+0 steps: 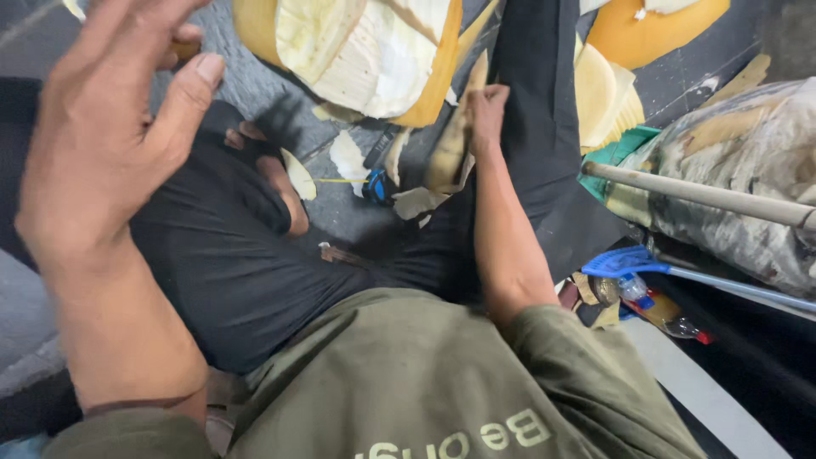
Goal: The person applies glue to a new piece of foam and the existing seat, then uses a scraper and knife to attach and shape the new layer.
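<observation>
A: Risk here?
B: Right hand [486, 109] is closed on a husk strip [450, 140], down low betw. the knees, touching the leg. Looks like the strip could slip or snap & jab the bare foot [285, 191] nearby. Left hand [102, 136] is up near the cam, fingers spread wide, holding nothing, so no backup grip. Scraps on the floor [340, 212] could also make footing slippery, I'd judge.
A: Pkgs, labels?
B: Plastic bottle [654, 308], red cap, lying far right under a blue tool [625, 259]. Mottled sack [748, 170] w/ a pole across it, upper right. Pale lettering on the olive shirt [408, 374].
</observation>
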